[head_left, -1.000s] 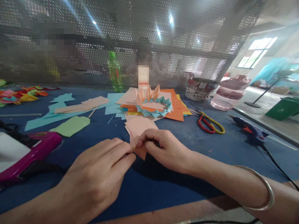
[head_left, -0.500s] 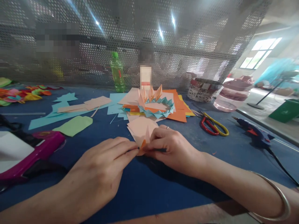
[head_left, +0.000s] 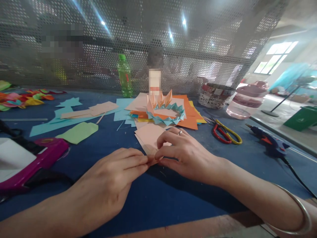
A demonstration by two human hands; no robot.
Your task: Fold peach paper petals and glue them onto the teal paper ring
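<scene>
My left hand (head_left: 109, 181) and my right hand (head_left: 188, 155) meet over the blue table (head_left: 173, 205), both pinching a small folded piece of peach paper (head_left: 154, 161) between fingertips. Most of that piece is hidden by the fingers. Just behind it lies a stack of peach paper squares (head_left: 148, 135). Farther back sits a paper ring of teal points with peach spikes (head_left: 164, 110) on orange and peach sheets. My right hand wears a ring, and a metal bangle (head_left: 300, 215) circles that wrist.
Red-and-yellow scissors (head_left: 226, 134) and a blue glue gun (head_left: 268, 142) with its cord lie to the right. A magenta object (head_left: 34, 163) sits at the left edge. Teal, green and peach paper scraps (head_left: 74, 122), a green bottle (head_left: 124, 77), a basket (head_left: 215, 96) and a perforated metal screen stand behind.
The paper piece has been pressed lower and flatter between the fingertips. My right fingers have lifted and spread a little, and both hands have shifted slightly right.
</scene>
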